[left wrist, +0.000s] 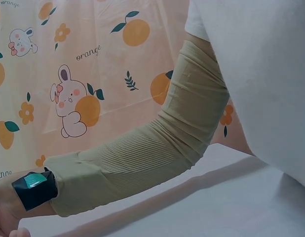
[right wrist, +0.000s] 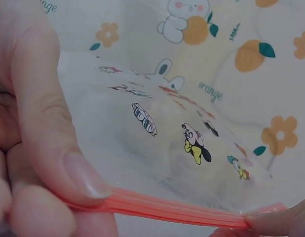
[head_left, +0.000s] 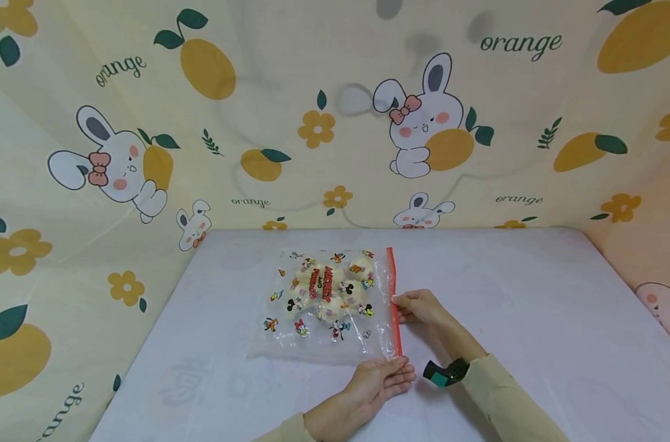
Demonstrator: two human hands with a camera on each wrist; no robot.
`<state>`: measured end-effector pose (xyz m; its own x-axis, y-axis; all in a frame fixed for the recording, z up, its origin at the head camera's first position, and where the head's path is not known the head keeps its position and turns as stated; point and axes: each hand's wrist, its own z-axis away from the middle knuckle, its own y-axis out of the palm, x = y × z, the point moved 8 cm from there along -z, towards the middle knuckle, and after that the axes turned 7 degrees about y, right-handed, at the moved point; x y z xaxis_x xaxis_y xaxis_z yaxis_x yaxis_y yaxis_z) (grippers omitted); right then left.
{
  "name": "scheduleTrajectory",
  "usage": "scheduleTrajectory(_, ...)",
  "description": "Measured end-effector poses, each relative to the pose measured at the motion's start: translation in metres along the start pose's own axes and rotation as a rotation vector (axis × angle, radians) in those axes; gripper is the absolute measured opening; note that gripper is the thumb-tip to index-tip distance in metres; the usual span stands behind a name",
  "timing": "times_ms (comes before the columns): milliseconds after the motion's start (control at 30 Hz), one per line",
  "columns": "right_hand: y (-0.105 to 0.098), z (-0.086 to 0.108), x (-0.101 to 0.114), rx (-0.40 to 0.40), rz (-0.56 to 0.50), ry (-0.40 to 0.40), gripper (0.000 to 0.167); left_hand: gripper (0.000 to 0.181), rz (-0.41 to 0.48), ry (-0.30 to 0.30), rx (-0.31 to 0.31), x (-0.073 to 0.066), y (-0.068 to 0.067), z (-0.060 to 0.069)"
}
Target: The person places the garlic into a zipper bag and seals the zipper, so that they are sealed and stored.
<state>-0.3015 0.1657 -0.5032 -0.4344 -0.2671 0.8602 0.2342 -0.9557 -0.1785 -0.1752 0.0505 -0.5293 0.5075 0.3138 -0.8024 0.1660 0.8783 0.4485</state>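
Observation:
A clear zip bag (head_left: 318, 337) with cartoon prints and a red zip strip (head_left: 392, 276) lies flat, its strip facing right. Inside are several pale round pieces (head_left: 330, 309), whose kind I cannot tell. My right hand (head_left: 423, 309) pinches the strip about halfway along. At the bag's near right corner, my left hand (head_left: 370, 383) pinches the strip's end, with the other fingers loosely extended. In the right wrist view, the left hand (right wrist: 36, 118) looms large, its thumb over the strip; the right hand's fingertip (right wrist: 273, 222) grips farther along.
A white-covered table (head_left: 506, 294) carries the bag. Patterned curtains (head_left: 312, 73) with rabbits and oranges stand behind and at both sides. A black and green wrist device (head_left: 445, 372) sits on the right wrist, below a beige sleeve (left wrist: 133, 158).

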Motion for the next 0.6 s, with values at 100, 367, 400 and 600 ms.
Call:
scheduleTrajectory(100, 0.0005, -0.0002, 0.0007, 0.007, -0.005, -0.004, 0.035, 0.032, 0.0, 0.007, 0.007, -0.0004, 0.0006, -0.0001)
scheduleTrajectory(367, -0.0014, -0.0024, 0.0006, -0.017, 0.023, 0.013, 0.034, 0.031, 0.007, -0.026, -0.005, 0.0009, -0.0006, -0.0004)
scheduleTrajectory(400, -0.0014, -0.0032, 0.0005, -0.013, 0.023, 0.012, 0.035, 0.031, 0.006, -0.027, -0.006, 0.0009, -0.0007, -0.0006)
scheduleTrajectory(600, -0.0021, -0.0066, -0.0026, -0.015, 0.001, 0.027, 0.033, 0.031, 0.004, -0.03, -0.008, 0.0009, -0.0008, -0.0004)
